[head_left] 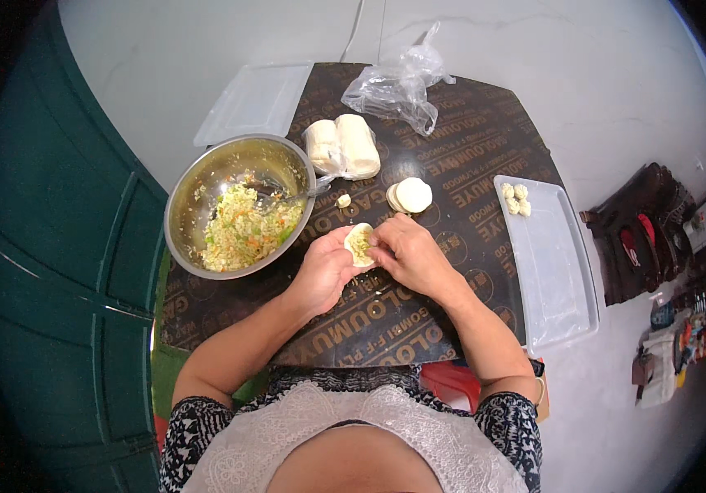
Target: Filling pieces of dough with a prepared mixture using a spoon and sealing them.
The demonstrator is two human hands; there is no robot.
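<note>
My left hand (324,271) holds a round dough wrapper (360,238) with pale green chopped filling on it. My right hand (409,256) pinches that wrapper's right edge with bent fingers. Just beyond my right hand lies a short stack of round wrappers (414,195). A small dough piece (344,200) sits to its left. A steel bowl (184,209) of chopped vegetable filling, with a utensil in it, stands at the left. On the right, several small pleated dumplings (516,200) rest at the far end of a translucent tray (554,287).
Two bagged wrapper stacks (357,146) lie behind the bowl, with a crumpled plastic bag (390,94) farther back and a translucent lid (254,99) at back left. The dark table (468,140) meets a pale wall. A green door (57,287) is at left; dark bags (632,238) lie right.
</note>
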